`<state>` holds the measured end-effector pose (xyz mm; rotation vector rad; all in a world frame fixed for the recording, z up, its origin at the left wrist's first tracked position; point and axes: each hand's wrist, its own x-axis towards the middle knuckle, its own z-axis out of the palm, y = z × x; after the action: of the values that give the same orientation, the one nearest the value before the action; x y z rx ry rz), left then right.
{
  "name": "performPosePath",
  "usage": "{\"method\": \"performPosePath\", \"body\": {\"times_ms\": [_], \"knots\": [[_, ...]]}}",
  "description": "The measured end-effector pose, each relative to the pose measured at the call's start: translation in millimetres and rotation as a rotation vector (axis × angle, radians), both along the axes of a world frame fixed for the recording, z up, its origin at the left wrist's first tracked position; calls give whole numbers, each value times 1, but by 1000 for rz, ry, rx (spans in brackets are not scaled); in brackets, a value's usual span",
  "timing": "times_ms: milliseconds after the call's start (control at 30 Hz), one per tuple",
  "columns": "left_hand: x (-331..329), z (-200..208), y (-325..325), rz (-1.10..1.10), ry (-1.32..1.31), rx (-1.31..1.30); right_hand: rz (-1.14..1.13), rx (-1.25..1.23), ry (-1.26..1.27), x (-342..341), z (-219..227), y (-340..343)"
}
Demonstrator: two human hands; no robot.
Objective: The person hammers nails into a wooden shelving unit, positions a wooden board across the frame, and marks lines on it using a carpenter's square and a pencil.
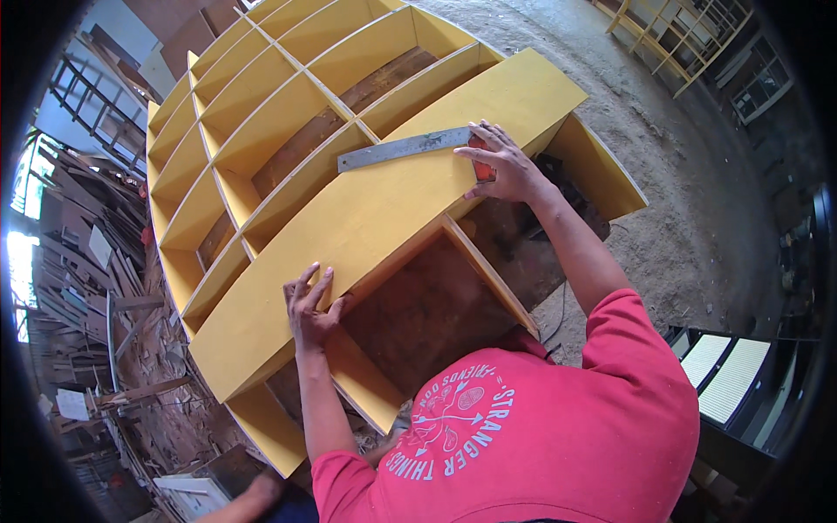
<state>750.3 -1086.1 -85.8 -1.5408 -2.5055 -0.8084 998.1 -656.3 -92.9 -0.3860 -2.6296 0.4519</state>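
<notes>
My right hand grips the red stock of a try square, fingers bent around it at the board's near edge. Its grey metal blade lies across a wide yellow board, pointing left. My left hand rests on the same board further left, fingers spread and slightly bent over the near edge, holding nothing. The board lies along the near side of a large yellow wooden frame divided into open compartments by curved slats. Below the near edge, yellow divider panels stand out toward me.
Wood scraps and offcuts are piled along the left. Another person's forearm shows at the lower left. Dusty ground stretches to the right. A yellow slatted frame stands at the far right, and dark-framed pale panels at the lower right.
</notes>
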Motion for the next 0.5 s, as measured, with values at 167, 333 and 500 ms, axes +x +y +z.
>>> {"method": "performPosePath", "body": {"times_ms": [167, 333, 500], "knots": [[1, 5, 1, 15, 19, 8, 49, -24, -2, 0, 6, 4], [-24, 44, 26, 71, -311, -30, 13, 0, 31, 3, 0, 4], [-109, 17, 58, 216, 99, -50, 15, 9, 62, -1, 1, -1]]}}
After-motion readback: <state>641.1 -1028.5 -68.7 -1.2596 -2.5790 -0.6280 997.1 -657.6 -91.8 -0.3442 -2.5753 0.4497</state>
